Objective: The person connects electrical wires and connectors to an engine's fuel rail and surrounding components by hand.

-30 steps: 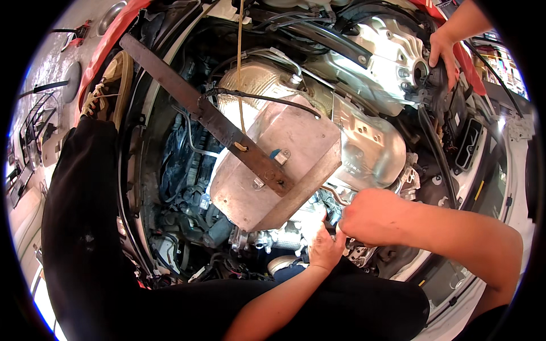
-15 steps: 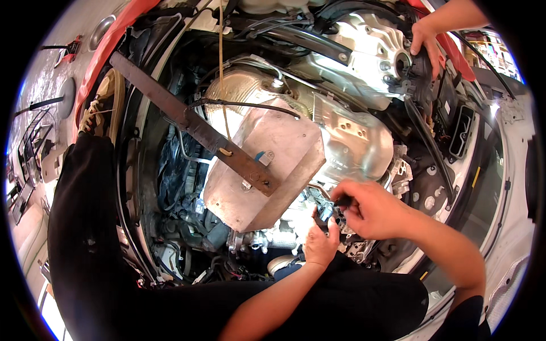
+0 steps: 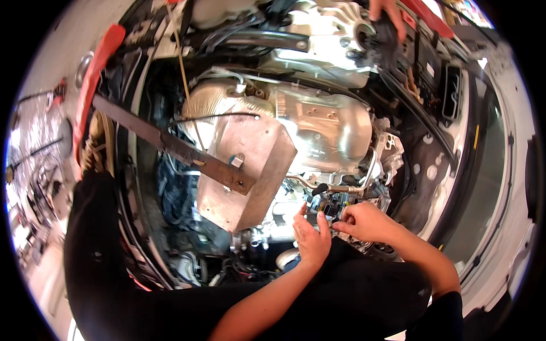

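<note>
My left hand (image 3: 311,240) reaches up from below, its thumb and forefinger on either side of a dark connector (image 3: 326,209) with blue parts among the engine fittings. To the right, my right hand (image 3: 369,221) is closed, thumb against curled fingers, close beside that connector. What sits in its fingertips is too small and shaded to name. A black knob-like piece (image 3: 320,188) lies just above the connector, near a bent metal pipe (image 3: 344,188). A silver box-shaped metal block (image 3: 247,170) stands left of my hands, with a rusty flat bar (image 3: 170,143) lying across it.
Shiny heat shields (image 3: 324,128) cover the engine behind the block. A thin stick (image 3: 185,74) and a black strut (image 3: 418,116) cross the engine bay. At the far right, another person's hand (image 3: 387,14) rests by a cast housing (image 3: 327,34). My shoe (image 3: 96,142) is on the left edge.
My view has shifted, so the engine sits further left. The black piece at my right fingertips is now out of them, above the connector; the right hand has moved lower.
</note>
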Demonstrator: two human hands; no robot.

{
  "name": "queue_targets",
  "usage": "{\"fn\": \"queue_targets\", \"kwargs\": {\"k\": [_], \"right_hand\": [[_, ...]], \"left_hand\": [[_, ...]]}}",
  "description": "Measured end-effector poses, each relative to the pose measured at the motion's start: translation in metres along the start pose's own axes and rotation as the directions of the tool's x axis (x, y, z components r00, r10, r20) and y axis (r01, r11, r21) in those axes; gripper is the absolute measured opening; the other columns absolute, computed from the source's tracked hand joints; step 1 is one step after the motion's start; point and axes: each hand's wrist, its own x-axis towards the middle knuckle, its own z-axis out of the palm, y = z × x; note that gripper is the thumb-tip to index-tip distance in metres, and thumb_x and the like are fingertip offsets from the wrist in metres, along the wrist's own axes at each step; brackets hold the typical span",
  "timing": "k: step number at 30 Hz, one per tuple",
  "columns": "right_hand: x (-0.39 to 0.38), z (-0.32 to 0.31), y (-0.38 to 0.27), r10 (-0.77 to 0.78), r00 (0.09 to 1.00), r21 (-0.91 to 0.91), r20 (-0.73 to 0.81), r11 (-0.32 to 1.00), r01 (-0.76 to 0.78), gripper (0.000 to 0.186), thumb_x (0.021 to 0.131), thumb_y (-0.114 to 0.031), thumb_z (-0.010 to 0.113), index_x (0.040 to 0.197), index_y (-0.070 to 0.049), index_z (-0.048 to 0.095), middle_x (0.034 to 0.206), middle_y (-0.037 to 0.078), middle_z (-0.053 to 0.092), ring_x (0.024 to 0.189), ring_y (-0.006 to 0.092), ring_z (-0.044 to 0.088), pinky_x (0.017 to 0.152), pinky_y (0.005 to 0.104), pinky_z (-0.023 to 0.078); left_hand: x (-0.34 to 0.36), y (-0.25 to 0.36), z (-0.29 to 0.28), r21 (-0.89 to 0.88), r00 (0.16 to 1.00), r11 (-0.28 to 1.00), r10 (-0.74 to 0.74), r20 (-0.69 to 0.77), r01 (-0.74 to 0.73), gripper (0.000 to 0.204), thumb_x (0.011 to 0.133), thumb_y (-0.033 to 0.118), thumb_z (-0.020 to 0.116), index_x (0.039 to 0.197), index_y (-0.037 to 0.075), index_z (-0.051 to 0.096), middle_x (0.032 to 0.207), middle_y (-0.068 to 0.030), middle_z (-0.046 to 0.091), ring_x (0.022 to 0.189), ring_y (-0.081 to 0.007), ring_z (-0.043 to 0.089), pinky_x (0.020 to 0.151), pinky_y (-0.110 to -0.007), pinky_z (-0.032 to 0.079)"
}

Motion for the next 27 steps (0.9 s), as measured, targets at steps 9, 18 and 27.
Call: {"fn": "queue_targets", "kwargs": {"k": [9,18,27], "right_hand": [[0.018,0.056,-0.012,0.362,0.812,0.281,-0.457,0.925,-0.254,0.082,0.078,-0.070,0.061,0.097,0.009,0.056,0.086,0.028,0.065,0.086,0.0428,0.065,0.076,0.0464,0.052],[0.021,0.108,-0.040,0.662,0.455,0.672,-0.596,0.721,-0.168,0.062,0.081,-0.044,0.073,0.115,0.006,0.059,0.105,0.024,0.066,0.099,0.0406,0.062,0.087,0.0441,0.050],[0.038,0.112,-0.070,0.791,0.390,0.772,-0.472,0.584,-0.250,0.051,0.085,-0.035,0.071,0.122,-0.002,0.058,0.106,0.020,0.066,0.104,0.0369,0.063,0.087,0.0448,0.050]], "left_hand": [[0.115,0.132,-0.088,0.369,0.568,0.458,0.449,0.690,-0.809,0.035,0.081,0.025,0.071,0.107,0.003,0.065,0.106,-0.0138,0.059,0.101,-0.0347,0.053,0.090,-0.045,0.042],[0.149,0.174,-0.028,0.051,0.045,0.198,-0.036,0.998,-0.979,0.037,0.078,0.034,0.068,0.089,-0.001,0.070,0.088,-0.0196,0.070,0.085,-0.0382,0.069,0.078,-0.046,0.054],[0.157,0.183,-0.023,0.086,0.066,0.115,-0.168,0.984,-0.990,0.046,0.071,0.035,0.072,0.100,0.000,0.069,0.104,-0.0181,0.071,0.099,-0.0326,0.068,0.084,-0.040,0.054]]}}
